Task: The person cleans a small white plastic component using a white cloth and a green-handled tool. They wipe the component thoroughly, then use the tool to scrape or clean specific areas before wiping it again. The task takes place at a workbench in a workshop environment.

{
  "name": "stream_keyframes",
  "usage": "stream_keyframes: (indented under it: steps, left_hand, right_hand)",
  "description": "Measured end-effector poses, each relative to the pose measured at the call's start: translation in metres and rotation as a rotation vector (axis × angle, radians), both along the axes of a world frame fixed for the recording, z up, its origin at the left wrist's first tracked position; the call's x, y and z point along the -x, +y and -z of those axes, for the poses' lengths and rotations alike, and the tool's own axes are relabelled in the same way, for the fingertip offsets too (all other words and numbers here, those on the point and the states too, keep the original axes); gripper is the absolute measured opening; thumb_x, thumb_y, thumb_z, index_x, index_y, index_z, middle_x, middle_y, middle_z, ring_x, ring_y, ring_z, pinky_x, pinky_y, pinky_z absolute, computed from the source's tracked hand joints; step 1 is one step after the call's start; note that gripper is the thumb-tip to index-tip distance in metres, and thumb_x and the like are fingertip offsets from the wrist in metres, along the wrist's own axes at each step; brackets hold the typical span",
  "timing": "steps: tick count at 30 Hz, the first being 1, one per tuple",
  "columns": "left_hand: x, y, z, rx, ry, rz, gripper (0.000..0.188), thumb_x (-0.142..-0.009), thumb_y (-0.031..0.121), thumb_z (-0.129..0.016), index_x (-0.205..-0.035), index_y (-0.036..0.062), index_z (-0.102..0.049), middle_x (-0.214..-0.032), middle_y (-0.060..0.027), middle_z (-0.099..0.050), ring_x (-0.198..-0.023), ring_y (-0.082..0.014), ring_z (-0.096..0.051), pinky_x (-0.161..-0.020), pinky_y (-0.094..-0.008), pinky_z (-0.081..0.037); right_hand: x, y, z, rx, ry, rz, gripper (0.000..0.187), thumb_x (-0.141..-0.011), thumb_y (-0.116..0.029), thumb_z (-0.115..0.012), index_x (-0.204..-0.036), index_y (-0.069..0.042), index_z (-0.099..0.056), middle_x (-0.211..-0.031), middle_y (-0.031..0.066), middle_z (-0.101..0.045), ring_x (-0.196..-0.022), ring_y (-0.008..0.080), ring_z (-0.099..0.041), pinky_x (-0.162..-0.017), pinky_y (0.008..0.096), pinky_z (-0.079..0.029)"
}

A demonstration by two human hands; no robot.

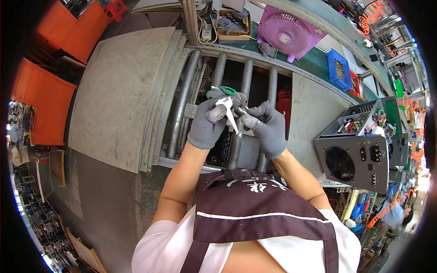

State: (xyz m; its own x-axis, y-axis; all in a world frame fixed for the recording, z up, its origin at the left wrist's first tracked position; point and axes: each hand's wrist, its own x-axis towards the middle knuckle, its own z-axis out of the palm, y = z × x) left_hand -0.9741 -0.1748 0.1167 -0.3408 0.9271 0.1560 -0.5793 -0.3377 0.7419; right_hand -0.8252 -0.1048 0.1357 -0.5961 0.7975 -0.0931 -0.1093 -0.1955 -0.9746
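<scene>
My left hand (208,123), in a grey glove, is closed on a white, narrow plastic-looking piece (231,119) with a wider forked top and a tapering tail. Beside its fingers is a green looped thing (227,90), perhaps a handle; its kind is unclear. My right hand (268,129), also gloved in grey, has its fingertips pinched by a small shiny bit (242,110) between the two hands, too small to name. Both hands are held above the metal rollers (246,82) of a conveyor.
Stacked grey boards (123,86) lie to the left of the rollers. At the right stands a dark grey equipment case (353,161) with a fan and exposed wiring. A purple fan (287,34), a cardboard box (233,27) and a blue tray (339,69) sit on the far bench.
</scene>
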Motion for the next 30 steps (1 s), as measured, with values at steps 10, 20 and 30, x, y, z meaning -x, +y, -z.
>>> stream_keyframes:
  steps: [10,20,30]
  left_hand:
    - [-0.004,0.003,-0.004,0.040,-0.193,0.044,0.036,-0.082,0.027,-0.066,-0.102,-0.0023,-0.063,-0.104,-0.0137,-0.061,-0.098,-0.0245,-0.061,-0.083,-0.0338,-0.052]
    - [0.031,0.008,-0.013,-0.216,-0.422,0.196,0.041,-0.087,0.033,-0.063,-0.111,-0.0003,-0.063,-0.117,-0.0161,-0.058,-0.108,-0.0300,-0.055,-0.088,-0.0409,-0.051]
    - [0.018,0.004,-0.005,-0.198,-0.663,0.078,0.049,-0.086,0.041,-0.063,-0.116,0.0014,-0.061,-0.126,-0.0145,-0.055,-0.113,-0.0299,-0.051,-0.091,-0.0452,-0.047]
  right_hand:
    - [-0.021,0.012,0.001,0.413,0.131,-0.015,0.013,-0.081,-0.003,-0.066,-0.084,-0.004,-0.053,-0.066,0.0082,-0.059,-0.041,0.0036,-0.036,-0.039,0.0194,-0.023]
    - [-0.053,0.003,-0.009,0.112,0.077,0.029,0.018,-0.079,-0.006,-0.065,-0.092,-0.003,-0.052,-0.073,0.0077,-0.061,-0.055,0.0059,-0.047,-0.049,0.0201,-0.035]
    - [-0.056,-0.015,-0.021,-1.052,-0.079,0.068,0.037,-0.066,0.000,-0.070,-0.103,-0.003,-0.066,-0.068,0.0095,-0.060,-0.048,0.0178,-0.050,-0.046,0.0286,-0.039]
